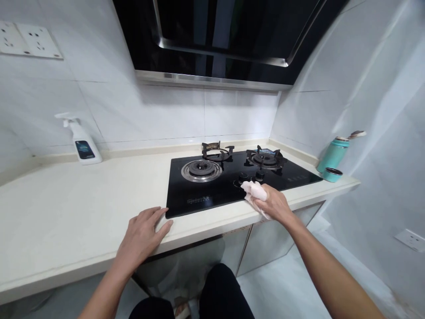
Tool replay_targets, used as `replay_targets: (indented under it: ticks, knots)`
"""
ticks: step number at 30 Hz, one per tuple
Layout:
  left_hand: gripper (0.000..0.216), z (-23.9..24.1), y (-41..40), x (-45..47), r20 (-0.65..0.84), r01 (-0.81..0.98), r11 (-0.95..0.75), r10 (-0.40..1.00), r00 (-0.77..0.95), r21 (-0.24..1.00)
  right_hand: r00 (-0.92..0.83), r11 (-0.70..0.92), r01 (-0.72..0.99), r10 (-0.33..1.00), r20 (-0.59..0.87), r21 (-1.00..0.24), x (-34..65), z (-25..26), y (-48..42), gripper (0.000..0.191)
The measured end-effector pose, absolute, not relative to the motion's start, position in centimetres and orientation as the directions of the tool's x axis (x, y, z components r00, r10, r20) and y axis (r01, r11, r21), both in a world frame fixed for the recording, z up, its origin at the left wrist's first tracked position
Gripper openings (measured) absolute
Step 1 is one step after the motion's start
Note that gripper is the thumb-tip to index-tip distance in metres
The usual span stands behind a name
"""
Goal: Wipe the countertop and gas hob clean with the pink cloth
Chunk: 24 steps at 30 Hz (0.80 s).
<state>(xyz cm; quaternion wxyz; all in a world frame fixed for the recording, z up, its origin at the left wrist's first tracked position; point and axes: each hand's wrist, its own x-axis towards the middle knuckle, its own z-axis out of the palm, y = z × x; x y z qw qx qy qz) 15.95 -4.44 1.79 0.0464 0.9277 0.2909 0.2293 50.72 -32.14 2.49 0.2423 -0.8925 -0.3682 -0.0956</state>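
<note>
A pale pink cloth (254,191) is bunched in my right hand (274,204), at the front edge of the black glass gas stove (212,188), close by its two knobs (243,178). Fingers spread, my left hand (143,232) rests on the counter with its fingertips at the stove's front left corner. The left burner (202,169) is bare, and its pan support (217,151) sits behind it toward the back of the glass. On the right burner (264,159) the pan support is in place.
A white spray bottle (84,144) stands on the cream counter (83,204) at left. On the right end are a teal bottle (333,156) with something poking up behind it and a small teal cup or lid (332,175). The range hood (219,48) hangs low above.
</note>
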Motion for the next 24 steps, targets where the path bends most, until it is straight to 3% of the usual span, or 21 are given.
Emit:
replay_targets:
  ticks: [5,7,12,19,24]
  knots:
    - [0.057,2.0,-4.6,15.9,0.385,0.516,-0.829,0.557,0.736,0.214,0.843,-0.543,0.533,0.406,0.354,-0.648,55.1,4.0,-35.6,0.035]
    - [0.059,1.9,-4.5,15.8,0.391,0.512,-0.831,0.554,0.735,0.217,0.867,-0.523,0.498,0.306,0.393,-0.692,57.8,5.3,-36.7,0.039]
    - [0.06,1.6,-4.1,15.9,0.413,0.511,-0.832,0.552,0.724,0.216,0.882,-0.654,0.471,0.329,0.339,-0.591,63.9,7.8,-35.9,0.047]
    - [0.061,1.2,-3.3,15.9,0.43,0.516,-0.828,0.557,0.71,0.221,0.889,-0.766,0.458,0.379,0.257,-0.452,67.3,5.8,-29.7,0.064]
    - [0.06,1.1,-2.9,15.9,0.437,0.524,-0.828,0.554,0.708,0.201,0.881,-0.82,0.472,0.423,0.214,-0.324,67.1,5.0,-29.9,0.045]
